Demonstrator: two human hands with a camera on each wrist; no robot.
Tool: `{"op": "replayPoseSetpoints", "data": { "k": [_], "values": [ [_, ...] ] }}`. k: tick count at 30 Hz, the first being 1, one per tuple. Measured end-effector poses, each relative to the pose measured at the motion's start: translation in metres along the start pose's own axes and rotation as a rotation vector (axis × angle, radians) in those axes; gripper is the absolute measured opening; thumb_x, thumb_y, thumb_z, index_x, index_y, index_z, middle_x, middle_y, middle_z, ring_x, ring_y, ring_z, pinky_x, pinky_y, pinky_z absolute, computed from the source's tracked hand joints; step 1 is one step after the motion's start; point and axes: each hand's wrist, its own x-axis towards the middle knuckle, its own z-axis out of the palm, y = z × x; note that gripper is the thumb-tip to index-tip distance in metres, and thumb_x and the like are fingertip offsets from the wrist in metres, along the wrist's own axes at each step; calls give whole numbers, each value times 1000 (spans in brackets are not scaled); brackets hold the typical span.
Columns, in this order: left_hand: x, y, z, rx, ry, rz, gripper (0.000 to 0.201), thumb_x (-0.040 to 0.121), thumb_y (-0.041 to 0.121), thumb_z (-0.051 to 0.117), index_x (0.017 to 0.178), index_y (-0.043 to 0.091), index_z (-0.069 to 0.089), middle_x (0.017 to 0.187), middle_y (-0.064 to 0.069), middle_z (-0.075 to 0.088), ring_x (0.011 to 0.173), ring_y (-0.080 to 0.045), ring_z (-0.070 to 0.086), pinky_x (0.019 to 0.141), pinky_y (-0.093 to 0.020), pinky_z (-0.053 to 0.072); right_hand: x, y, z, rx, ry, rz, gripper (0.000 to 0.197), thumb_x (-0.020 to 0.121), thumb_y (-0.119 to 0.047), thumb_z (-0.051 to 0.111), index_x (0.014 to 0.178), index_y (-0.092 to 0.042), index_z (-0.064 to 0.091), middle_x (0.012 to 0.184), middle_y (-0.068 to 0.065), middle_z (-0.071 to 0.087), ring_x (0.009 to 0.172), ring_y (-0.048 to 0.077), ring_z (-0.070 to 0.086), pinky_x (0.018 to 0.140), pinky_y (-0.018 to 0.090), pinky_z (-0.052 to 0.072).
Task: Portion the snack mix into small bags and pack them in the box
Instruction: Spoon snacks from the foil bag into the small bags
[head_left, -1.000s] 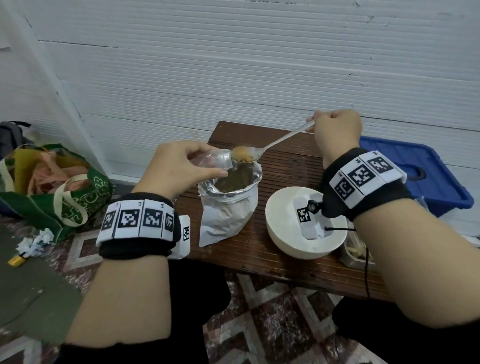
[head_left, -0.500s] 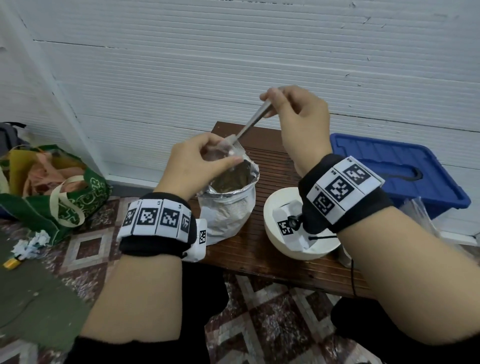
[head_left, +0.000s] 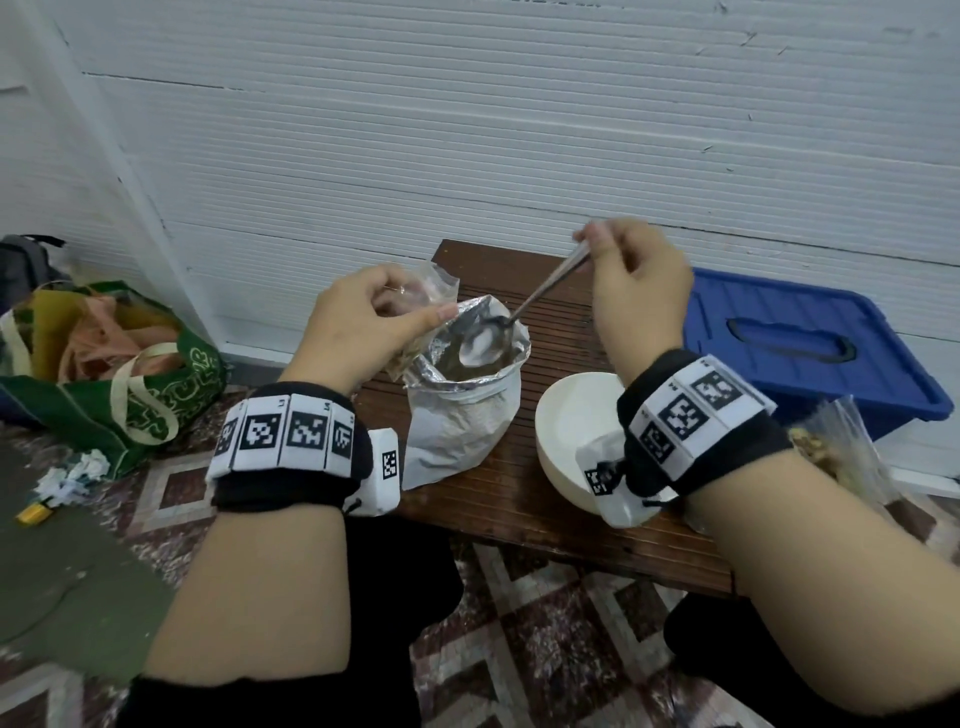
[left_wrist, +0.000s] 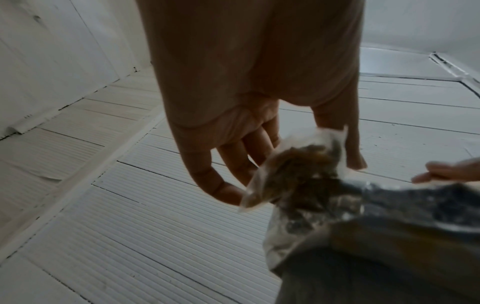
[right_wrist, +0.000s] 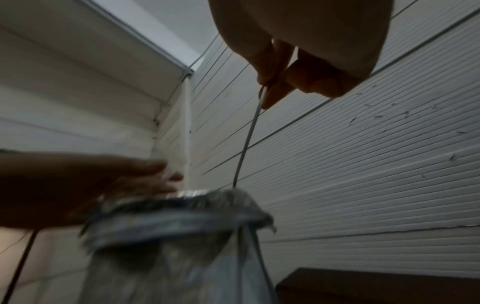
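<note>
A foil snack-mix bag stands open on the brown wooden table. My left hand pinches a small clear bag holding brown mix, just left of the foil bag's mouth. In the left wrist view the small bag hangs between my fingers and thumb. My right hand grips the handle of a metal spoon, whose empty bowl dips into the foil bag's mouth. The spoon handle shows in the right wrist view above the foil bag.
A white bowl sits right of the foil bag. A blue plastic box with its lid on lies at the right. A filled clear bag shows behind my right forearm. A green tote and paper scraps lie on the floor at left.
A second ago the spoon carried mix over the small bag and tipped it in. Now the empty spoon has swung right and down into the foil bag. My left hand stays put.
</note>
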Motion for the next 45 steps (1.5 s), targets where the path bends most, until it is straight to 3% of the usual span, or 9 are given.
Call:
{"op": "replayPoseSetpoints", "data": {
  "k": [2,5,8,13,18,23,29,33,45],
  "values": [
    [0,1,0,-4,4,3,38,70,44,81,95,20,66,87,-1,72,72,-4,66,58,-10,47,-14,6,9,-120,-157,-123,18,95,-26,55,93,-21,72,78,-12,67,65,-6,54,62,7,39],
    [0,1,1,11,8,4,38,69,46,81,94,21,66,87,0,72,75,-6,66,61,-14,47,-30,21,25,-347,-365,-368,21,93,-27,57,86,-18,75,69,-4,70,65,16,56,77,30,44],
    [1,2,2,28,12,12,39,69,46,81,96,20,68,84,2,72,69,1,65,57,-8,46,-37,28,32,-404,-455,-385,27,92,-27,57,74,-13,72,57,1,63,60,24,53,76,39,47],
    [-2,5,3,16,2,36,38,72,39,81,100,18,68,84,3,71,61,8,63,52,-4,44,-36,21,30,-208,-437,-76,21,92,-20,59,82,-9,74,71,5,71,74,20,65,74,34,51],
    [-2,5,2,45,-10,17,40,69,44,80,102,25,68,88,7,69,79,-1,64,65,-16,50,-26,23,26,-121,-254,162,26,93,-21,56,74,-13,72,73,7,70,77,20,65,78,31,51],
    [-4,7,1,36,-34,36,29,70,41,80,94,32,65,79,11,67,67,6,61,58,-6,46,-10,25,14,-45,-88,326,40,95,-19,54,55,-18,62,81,-4,70,76,-1,59,66,15,40],
    [-6,9,-4,-2,-57,57,23,71,32,82,79,39,61,57,18,63,54,14,56,50,-2,40,7,25,-1,-60,-8,365,41,95,-17,53,55,-14,63,88,-4,71,83,4,61,75,19,42],
    [-6,9,-5,25,-64,60,25,68,34,83,77,41,61,74,16,65,67,6,60,61,-11,47,24,17,-19,-50,65,366,37,94,-14,53,58,-13,64,73,-3,66,80,13,63,78,27,52],
    [-3,17,8,114,-119,65,26,64,37,85,82,38,66,75,21,62,67,12,54,55,-1,38,45,-13,-18,-67,36,241,29,96,-15,51,77,-4,70,71,-3,65,59,-6,52,45,-2,35]
  ]
}}
